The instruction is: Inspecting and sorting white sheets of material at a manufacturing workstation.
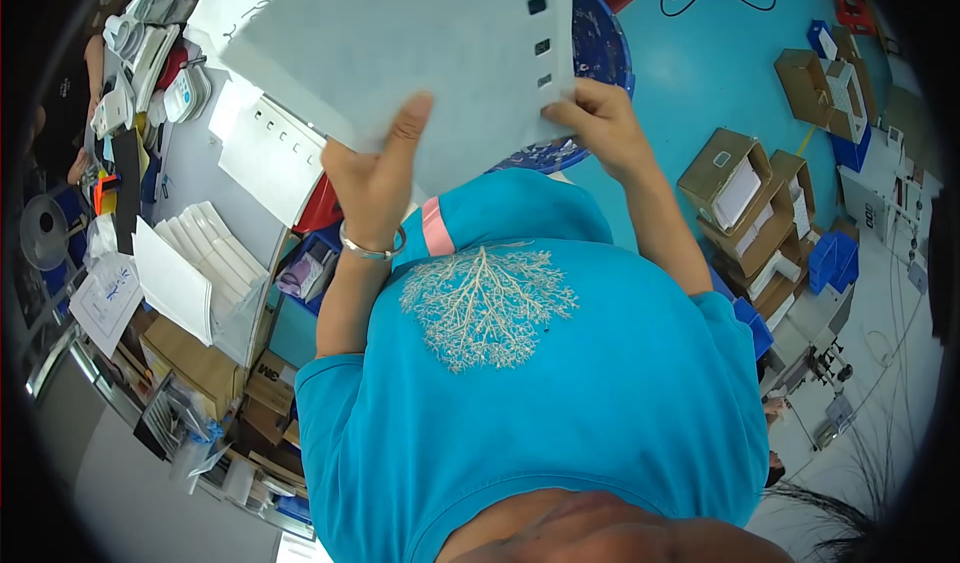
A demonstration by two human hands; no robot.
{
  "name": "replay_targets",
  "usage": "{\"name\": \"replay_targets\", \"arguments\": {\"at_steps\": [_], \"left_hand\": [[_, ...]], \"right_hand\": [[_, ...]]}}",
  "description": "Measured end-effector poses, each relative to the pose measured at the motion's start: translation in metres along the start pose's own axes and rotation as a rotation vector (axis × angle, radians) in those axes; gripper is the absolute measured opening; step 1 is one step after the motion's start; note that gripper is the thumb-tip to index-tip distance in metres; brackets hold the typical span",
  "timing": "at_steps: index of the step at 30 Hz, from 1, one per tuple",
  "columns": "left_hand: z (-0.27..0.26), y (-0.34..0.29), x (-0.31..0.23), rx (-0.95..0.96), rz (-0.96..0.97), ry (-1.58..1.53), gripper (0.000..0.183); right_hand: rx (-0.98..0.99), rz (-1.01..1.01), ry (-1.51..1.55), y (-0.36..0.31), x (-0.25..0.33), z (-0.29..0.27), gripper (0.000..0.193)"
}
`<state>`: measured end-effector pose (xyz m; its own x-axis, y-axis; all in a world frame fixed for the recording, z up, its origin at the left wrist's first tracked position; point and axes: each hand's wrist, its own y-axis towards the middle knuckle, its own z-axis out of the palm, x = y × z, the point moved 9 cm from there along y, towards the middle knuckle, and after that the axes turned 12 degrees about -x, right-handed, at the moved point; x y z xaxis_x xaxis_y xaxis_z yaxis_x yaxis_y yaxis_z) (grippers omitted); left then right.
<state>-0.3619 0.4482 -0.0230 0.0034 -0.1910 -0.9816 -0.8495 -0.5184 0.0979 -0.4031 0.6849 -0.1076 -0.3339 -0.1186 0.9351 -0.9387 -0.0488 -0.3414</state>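
A large white sheet (440,58), stiff-looking, is held up in front of me; small dark rectangular cutouts run along its right edge. My left hand (372,185), with a silver bangle at the wrist, grips its lower left part, thumb on the near face and fingers hidden behind. At the lower right edge, my right hand (608,135) pinches the sheet between thumb and bent fingers. Left of my left hand lies a similar white sheet with slots (272,155) on the grey table (185,173). A paper with handwriting (225,25) shows partly behind the held sheet.
Beyond the sheet stands a round blue bin (612,53) with scraps inside. Stacked white molded pieces (205,253) lie on the table's near part. Open cardboard boxes (725,178) and blue bins (833,261) stand at right. At far left, another person's arm (95,68) shows.
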Motion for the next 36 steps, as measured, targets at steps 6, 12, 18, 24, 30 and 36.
{"name": "replay_targets", "arguments": {"at_steps": [6,12,18,24,30,36], "left_hand": [[-0.013,0.004,0.029,-0.102,-0.257,-0.224,0.021],[-0.002,0.009,0.029,-0.144,-0.34,-0.41,0.021],[-0.033,0.004,0.017,-0.33,-0.147,-0.305,0.022],[-0.087,0.004,0.015,-0.483,-0.055,-0.272,0.022],[-0.122,-0.022,0.034,-0.575,-0.093,-0.225,0.028],[-0.129,-0.037,0.041,-0.614,-0.117,-0.262,0.029]], "right_hand": [[0.407,0.025,0.103,-0.024,0.017,0.0,0.034],[0.374,0.056,0.492,-0.013,0.024,0.008,0.026],[-0.206,-0.431,-0.213,0.002,0.033,-0.026,0.021],[-0.216,-0.787,-0.648,0.039,-0.006,-0.028,0.015],[-0.306,-0.536,-0.657,0.06,-0.05,-0.041,0.02],[0.775,0.145,-0.838,0.001,-0.184,0.054,0.059]]}}
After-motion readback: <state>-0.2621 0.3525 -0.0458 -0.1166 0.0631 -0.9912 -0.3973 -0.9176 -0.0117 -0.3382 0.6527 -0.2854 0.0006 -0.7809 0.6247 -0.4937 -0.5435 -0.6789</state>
